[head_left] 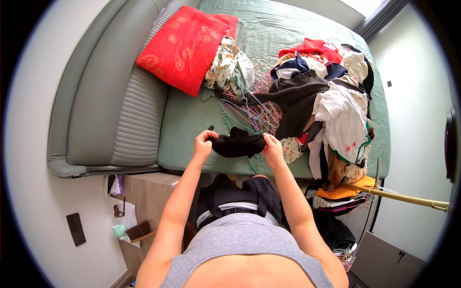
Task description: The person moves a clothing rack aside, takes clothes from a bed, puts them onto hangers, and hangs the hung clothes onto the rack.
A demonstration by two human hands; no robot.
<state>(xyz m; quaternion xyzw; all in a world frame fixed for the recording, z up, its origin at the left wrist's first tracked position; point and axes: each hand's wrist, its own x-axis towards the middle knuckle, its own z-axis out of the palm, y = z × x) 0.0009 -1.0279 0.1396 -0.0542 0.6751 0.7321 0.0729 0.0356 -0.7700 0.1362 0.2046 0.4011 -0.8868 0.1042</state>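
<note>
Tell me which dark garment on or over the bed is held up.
The small black garment, spread between the left hand and right hand. The larger dark garment lies in the heap, in neither hand.

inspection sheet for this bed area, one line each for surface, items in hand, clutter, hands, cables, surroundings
surface: bed with green cover
items in hand: black cloth item, held up by its two sides; exact type unclear
clutter: tangled hangers; heaped clothes; red patterned bedding
hands: left hand and right hand both closed on the black cloth item
cables: nothing seen
surroundings: grey headboard; gold-coloured rail
</note>
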